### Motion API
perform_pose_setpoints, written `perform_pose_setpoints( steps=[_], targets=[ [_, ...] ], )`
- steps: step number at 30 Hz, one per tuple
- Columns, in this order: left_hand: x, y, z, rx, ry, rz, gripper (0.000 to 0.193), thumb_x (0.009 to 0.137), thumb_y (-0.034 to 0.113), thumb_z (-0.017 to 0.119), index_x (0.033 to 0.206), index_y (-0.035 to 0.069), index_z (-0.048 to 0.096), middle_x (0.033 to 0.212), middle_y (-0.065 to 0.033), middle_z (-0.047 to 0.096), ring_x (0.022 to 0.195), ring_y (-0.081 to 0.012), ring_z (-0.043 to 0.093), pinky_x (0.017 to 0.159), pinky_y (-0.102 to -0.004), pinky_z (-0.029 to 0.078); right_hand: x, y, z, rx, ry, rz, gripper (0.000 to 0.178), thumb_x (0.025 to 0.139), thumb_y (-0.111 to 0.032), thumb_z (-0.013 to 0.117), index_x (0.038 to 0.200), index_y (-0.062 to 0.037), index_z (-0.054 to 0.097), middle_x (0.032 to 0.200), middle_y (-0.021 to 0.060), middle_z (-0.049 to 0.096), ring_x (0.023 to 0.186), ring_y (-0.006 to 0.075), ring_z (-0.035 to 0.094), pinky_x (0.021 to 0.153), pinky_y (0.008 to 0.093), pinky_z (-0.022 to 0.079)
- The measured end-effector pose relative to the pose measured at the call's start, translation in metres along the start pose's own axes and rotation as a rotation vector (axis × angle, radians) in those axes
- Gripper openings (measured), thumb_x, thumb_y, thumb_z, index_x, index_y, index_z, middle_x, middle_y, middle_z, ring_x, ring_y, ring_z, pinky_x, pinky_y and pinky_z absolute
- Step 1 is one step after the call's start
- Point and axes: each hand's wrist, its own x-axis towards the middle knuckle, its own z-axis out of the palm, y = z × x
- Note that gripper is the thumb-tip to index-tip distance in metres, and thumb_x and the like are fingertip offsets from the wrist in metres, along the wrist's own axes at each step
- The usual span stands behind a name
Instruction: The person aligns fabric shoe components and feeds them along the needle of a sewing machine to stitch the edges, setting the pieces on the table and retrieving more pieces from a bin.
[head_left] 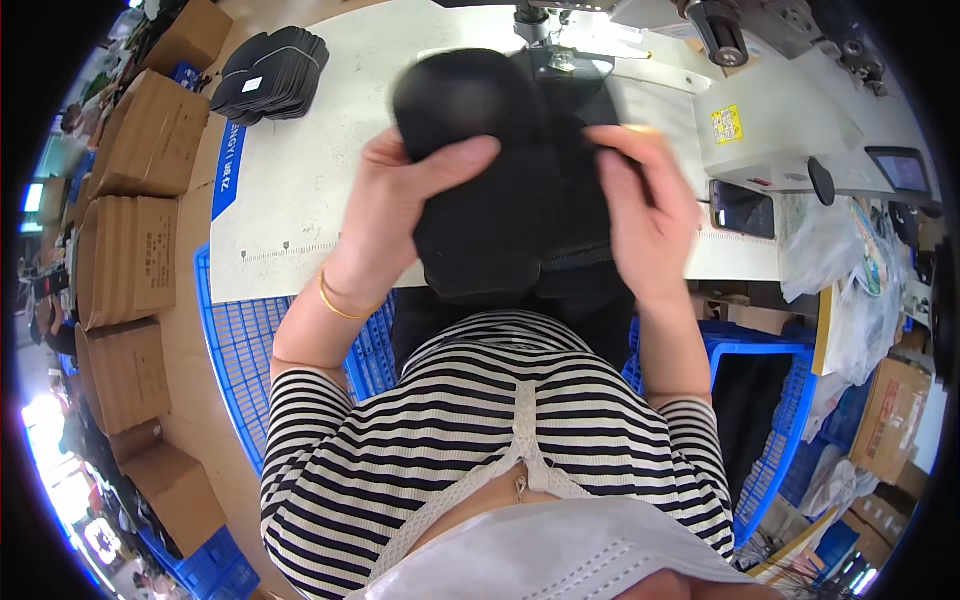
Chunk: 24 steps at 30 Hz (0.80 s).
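Observation:
Above the table's near edge I hold a black fabric piece [490, 200] with a rounded, blurred far end and a layered or folded right part. My left hand [395, 195] grips its left side, thumb lying across the top and fingers hidden beneath. My right hand [645, 200] is closed on the right part, thumb and forefinger near its edge, somewhat smeared by motion. Just beyond the piece is the needle area of a sewing machine [562, 62]. A tied stack of black fabric pieces [275, 75] lies at the table's far left.
The white table [300, 190] has a ruler strip along its near edge. The machine's pale body [790, 125] and a phone [742, 208] are at the right. Blue plastic baskets [235, 330] flank my legs. Cardboard boxes [130, 250] line the left; plastic bags [850, 270] hang at the right.

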Motion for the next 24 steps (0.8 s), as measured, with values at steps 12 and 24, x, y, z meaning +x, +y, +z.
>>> perform_pose_setpoints(
  steps=[12, 24],
  targets=[
    [0.028, -0.014, -0.007, 0.01, 0.078, 0.28, 0.021, 0.086, 0.002, 0.072, 0.106, 0.0, 0.065, 0.1, -0.0076, 0.069, 0.087, -0.0146, 0.067, 0.077, -0.0282, 0.056, -0.033, -0.001, 0.027, 0.359, 0.067, 0.238, 0.009, 0.088, -0.001, 0.066, 0.095, 0.0046, 0.065, 0.102, 0.0115, 0.062, 0.072, 0.0094, 0.06, 0.06, 0.0205, 0.049],
    [0.045, -0.008, -0.011, 0.07, 0.061, 0.232, 0.018, 0.086, 0.001, 0.072, 0.102, -0.001, 0.066, 0.097, -0.0082, 0.07, 0.084, -0.0143, 0.067, 0.077, -0.0269, 0.056, -0.021, -0.007, 0.027, 0.663, 0.074, 0.44, 0.014, 0.088, 0.009, 0.062, 0.102, 0.0084, 0.06, 0.096, 0.014, 0.065, 0.085, 0.0163, 0.068, 0.077, 0.0286, 0.059]
  ],
)
